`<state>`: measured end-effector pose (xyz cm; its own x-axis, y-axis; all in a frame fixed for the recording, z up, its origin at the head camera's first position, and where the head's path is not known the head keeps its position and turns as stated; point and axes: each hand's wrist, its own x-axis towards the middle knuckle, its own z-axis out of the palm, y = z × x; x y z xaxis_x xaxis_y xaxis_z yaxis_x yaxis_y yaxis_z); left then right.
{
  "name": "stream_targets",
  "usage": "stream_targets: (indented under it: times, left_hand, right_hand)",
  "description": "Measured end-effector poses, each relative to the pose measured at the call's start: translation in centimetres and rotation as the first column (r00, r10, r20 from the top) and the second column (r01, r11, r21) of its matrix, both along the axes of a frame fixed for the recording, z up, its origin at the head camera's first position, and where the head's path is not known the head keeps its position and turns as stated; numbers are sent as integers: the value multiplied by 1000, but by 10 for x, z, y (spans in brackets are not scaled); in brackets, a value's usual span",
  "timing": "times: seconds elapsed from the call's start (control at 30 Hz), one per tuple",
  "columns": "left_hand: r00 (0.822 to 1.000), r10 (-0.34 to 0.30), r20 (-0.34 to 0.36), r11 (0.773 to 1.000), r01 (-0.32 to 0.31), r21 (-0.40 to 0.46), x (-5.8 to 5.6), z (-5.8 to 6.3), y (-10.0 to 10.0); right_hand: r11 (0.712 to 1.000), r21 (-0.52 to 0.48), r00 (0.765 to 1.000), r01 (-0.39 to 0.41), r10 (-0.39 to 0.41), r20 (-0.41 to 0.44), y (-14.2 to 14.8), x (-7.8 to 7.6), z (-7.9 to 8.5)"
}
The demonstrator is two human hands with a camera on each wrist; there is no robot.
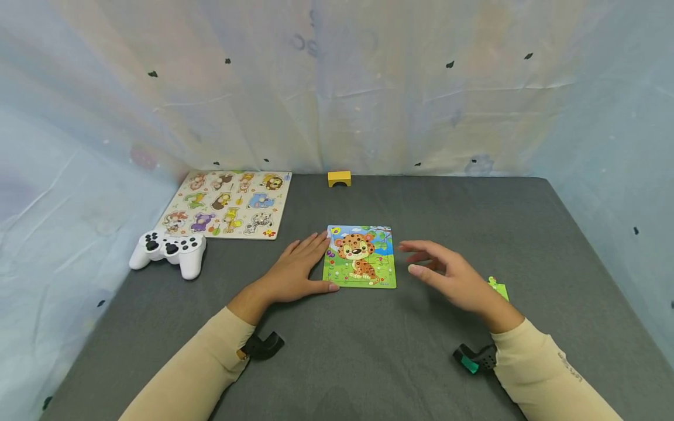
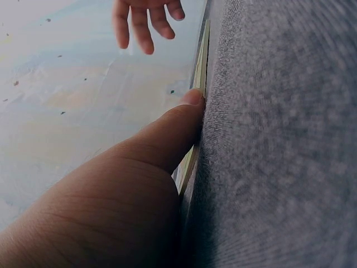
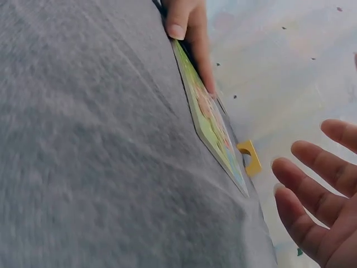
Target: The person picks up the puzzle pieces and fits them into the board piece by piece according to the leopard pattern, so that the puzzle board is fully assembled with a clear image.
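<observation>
A square leopard jigsaw puzzle (image 1: 358,257) with a blue and green background lies flat on the grey cloth. My left hand (image 1: 297,269) rests along its left side, fingers straight, fingertips at the upper left edge and thumb at the lower left corner. To the right of the puzzle my right hand (image 1: 447,275) hovers above the cloth, holding nothing, its fingers loosely bent and spread. In the right wrist view those spread fingers (image 3: 312,190) are apart from the puzzle (image 3: 209,120). A green jigsaw piece (image 1: 500,289) shows partly behind my right wrist.
At the back left lies an animal peg puzzle board (image 1: 226,204), with a white game controller (image 1: 169,250) overlapping its near corner. A yellow arch block (image 1: 339,178) stands at the table's back edge. Patterned sheeting (image 1: 368,105) hangs behind the grey table (image 1: 463,204).
</observation>
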<state>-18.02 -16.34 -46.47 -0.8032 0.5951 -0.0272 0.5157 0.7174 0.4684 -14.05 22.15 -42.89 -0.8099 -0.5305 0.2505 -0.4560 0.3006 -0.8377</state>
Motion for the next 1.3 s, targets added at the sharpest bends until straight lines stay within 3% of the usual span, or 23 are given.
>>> stream_targets:
  times: [0.2, 0.4, 0.63, 0.83, 1.03, 1.17, 1.3]
  left_hand:
    - [1000, 8, 5, 1000, -8, -7, 0, 1, 1]
    - [1000, 7, 8, 1000, -6, -30, 2, 4, 2]
    - [1000, 10, 10, 1000, -10, -29, 1, 4, 1]
    - [1000, 10, 7, 1000, -10, -20, 1, 3, 0]
    - [1000, 5, 12, 1000, -5, -29, 0, 3, 1]
    - [1000, 8, 12, 999, -7, -39, 0, 3, 0]
    - [1000, 6, 13, 1000, -6, -22, -2, 0, -1]
  right_hand:
    - [997, -80, 1000, -1, 1, -5, 12, 1, 3]
    - [973, -217, 997, -75, 78, 6, 35, 3, 5]
    - [889, -408, 973, -207, 230, 8, 64, 4, 8]
    - [844, -480, 961, -240, 278, 8, 88, 8, 7]
    - [783, -565, 950, -260, 312, -3, 113, 17, -4]
    - [779, -587, 963, -221, 271, -2, 130, 23, -14]
    - [808, -574, 981, -134, 188, 36, 144, 25, -20]
